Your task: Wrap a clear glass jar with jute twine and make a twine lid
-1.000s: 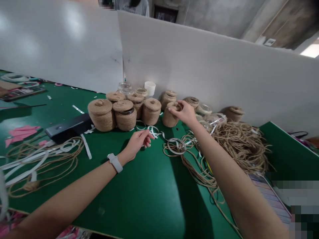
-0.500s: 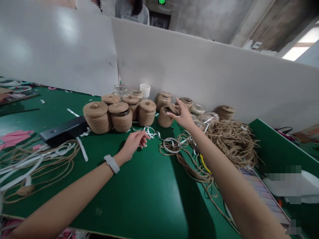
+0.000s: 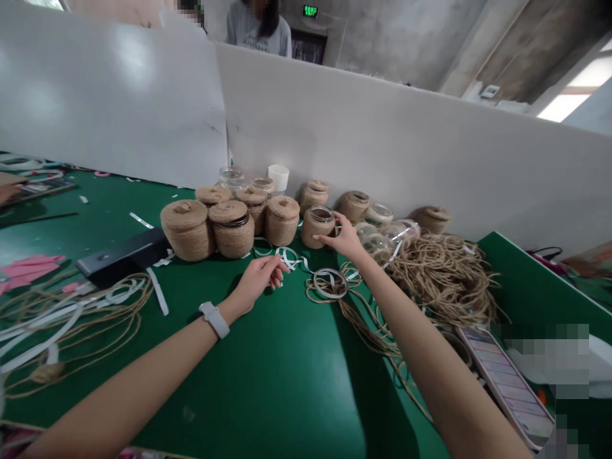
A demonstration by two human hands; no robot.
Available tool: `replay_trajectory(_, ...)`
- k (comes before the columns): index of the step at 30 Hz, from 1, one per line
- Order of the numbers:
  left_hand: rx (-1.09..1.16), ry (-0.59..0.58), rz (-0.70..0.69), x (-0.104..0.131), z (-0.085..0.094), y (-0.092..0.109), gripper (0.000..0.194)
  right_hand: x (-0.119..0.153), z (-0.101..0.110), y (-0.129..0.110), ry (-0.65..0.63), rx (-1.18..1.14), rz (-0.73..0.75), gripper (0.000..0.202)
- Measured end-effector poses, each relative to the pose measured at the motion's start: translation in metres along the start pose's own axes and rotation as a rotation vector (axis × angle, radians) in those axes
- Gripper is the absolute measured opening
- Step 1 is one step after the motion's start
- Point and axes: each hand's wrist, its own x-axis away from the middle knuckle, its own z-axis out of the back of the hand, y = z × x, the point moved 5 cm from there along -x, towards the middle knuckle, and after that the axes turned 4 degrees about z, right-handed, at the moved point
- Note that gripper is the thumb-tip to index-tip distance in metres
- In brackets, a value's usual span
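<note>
My right hand (image 3: pixel 343 238) has its thumb and fingers round the right side of a twine-wrapped jar (image 3: pixel 318 228) with an open glass mouth. My left hand (image 3: pixel 262 279) hovers over the green table with its fingers curled; whether anything small is between them is hidden. White strips (image 3: pixel 288 257) lie just beyond its fingertips. Left of the held jar stands a group of twine-wrapped jars with lids, among them a large one (image 3: pixel 186 231) and one with a tilted lid (image 3: pixel 232 229). A clear ring (image 3: pixel 329 283) lies on loose twine in front of the held jar.
A heap of twine (image 3: pixel 442 277) and a phone (image 3: pixel 509 382) are at the right. Clear glass jars (image 3: pixel 377 241) lie behind my right hand. A black box (image 3: pixel 122 255) and pink pieces (image 3: pixel 31 271) sit left. A white partition (image 3: pixel 406 146) bounds the table's back.
My right hand has come down from over the jar's mouth to its right side and now grips it. The jar's open mouth is uncovered. My left hand has hardly moved.
</note>
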Motion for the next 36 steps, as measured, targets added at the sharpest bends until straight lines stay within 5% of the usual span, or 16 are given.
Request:
replay_trajectory(9, -0.102, 0.105, -0.104, 0.001, 0.007, 0.000, 0.042, 0.027, -0.016, -0.032, 0.043, -0.156, -0.076, 0.086)
replay_trajectory(12, -0.249, 0.165, -0.270, 0.007, 0.005, 0.006, 0.072, 0.056, -0.008, -0.050, 0.011, -0.166, -0.010, 0.082)
replay_trajectory(17, -0.503, -0.050, -0.504, 0.018, -0.017, 0.012, 0.106, 0.104, -0.007, -0.075, -0.093, -0.286, 0.064, 0.093)
replay_trajectory(21, -0.437, -0.056, -0.551, 0.023, -0.018, 0.013, 0.106, 0.125, -0.018, -0.071, -0.140, -0.491, -0.088, 0.123)
replay_trajectory(24, -0.450, -0.023, -0.562, 0.023, -0.016, 0.013, 0.098, 0.131, -0.018, -0.059, -0.142, -0.612, -0.176, 0.109)
replay_trajectory(29, -0.468, 0.006, -0.536, 0.023, -0.015, 0.015, 0.096, 0.133, -0.001, -0.060, -0.196, -0.571, -0.113, 0.064)
replay_trajectory(36, -0.419, 0.009, -0.504, 0.023, -0.014, 0.014, 0.094, 0.139, -0.008, -0.065, -0.179, -0.758, -0.248, 0.064)
